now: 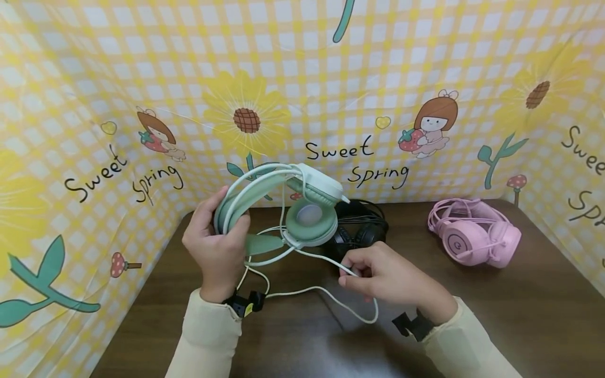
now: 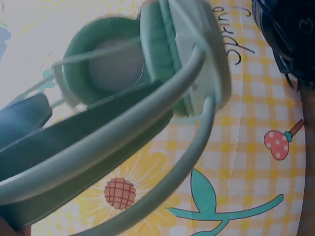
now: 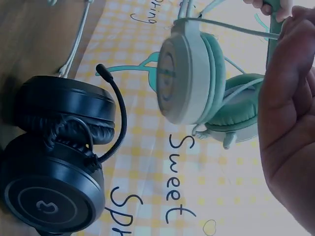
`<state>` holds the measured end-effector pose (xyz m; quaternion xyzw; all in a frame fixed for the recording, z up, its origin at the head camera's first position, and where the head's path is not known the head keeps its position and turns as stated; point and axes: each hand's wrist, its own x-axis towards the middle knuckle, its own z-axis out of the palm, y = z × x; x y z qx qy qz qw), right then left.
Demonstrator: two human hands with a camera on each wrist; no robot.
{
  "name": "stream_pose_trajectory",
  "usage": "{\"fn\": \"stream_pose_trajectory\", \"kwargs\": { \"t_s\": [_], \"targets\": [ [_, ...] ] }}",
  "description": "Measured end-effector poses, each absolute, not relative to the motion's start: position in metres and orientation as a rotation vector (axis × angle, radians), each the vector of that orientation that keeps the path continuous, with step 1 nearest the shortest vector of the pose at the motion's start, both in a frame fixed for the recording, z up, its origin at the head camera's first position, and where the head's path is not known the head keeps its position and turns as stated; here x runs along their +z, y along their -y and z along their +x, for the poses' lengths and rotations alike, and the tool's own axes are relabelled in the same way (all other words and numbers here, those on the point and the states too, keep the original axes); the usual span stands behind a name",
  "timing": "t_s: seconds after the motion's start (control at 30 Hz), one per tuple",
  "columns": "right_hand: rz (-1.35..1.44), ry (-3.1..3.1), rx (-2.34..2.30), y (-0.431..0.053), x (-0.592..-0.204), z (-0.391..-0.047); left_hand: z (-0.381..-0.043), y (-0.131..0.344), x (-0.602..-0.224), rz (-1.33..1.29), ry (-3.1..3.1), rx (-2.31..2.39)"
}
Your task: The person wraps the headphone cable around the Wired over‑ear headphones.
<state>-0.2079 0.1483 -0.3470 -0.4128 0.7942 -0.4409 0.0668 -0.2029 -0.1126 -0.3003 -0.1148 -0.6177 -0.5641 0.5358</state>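
My left hand (image 1: pixel 215 252) grips the headband of a pale green headset (image 1: pixel 257 189), thumb on one side and fingers on the other, holding it up over the table. The two ear cups hang to the right, and one green ear cushion (image 1: pixel 298 231) shows its round inner face. In the left wrist view the double headband tubes run into the near ear cup (image 2: pixel 216 64). Between thumb and fingers, my right hand (image 1: pixel 389 275) pinches the headset's thin cable (image 1: pixel 323 257). Part of the cable is looped around the ear cups; a slack length (image 1: pixel 326 291) curves below.
A black headset (image 3: pixel 56 184) with a boom microphone (image 3: pixel 118 108) lies behind my right hand, partly hidden in the head view. At the right back of the brown table (image 1: pixel 510 310) lies a pink headset (image 1: pixel 468 244) with its cable wrapped round it. Checked cloth (image 1: pixel 293 68) encloses the back and sides.
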Motion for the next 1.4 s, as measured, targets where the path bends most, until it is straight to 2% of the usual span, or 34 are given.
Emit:
{"fn": "stream_pose_trajectory", "kwargs": {
  "t_s": [0.2, 0.47, 0.63, 1.17, 1.4],
  "targets": [
    [-1.31, -2.535, -1.279, -0.153, -0.343, -0.209, -0.202, 0.12, -0.299, -0.342, 1.632, -1.307],
    [-1.289, -2.524, -1.33, -0.161, -0.338, -0.205, -0.217, 0.138, -0.32, -0.419, 1.804, -1.141],
    [-1.399, -2.533, -1.336, -0.168, -0.334, -0.205, -0.221, 0.14, -0.323, -0.506, 1.832, -1.064],
    [-1.618, -2.518, -1.341, -0.187, -0.324, -0.206, -0.209, 0.141, -0.315, -0.608, 1.964, -1.314],
    [-1.595, -2.541, -1.339, -0.19, -0.32, -0.203, -0.208, 0.139, -0.314, -0.652, 1.998, -1.354]
  ]
}}
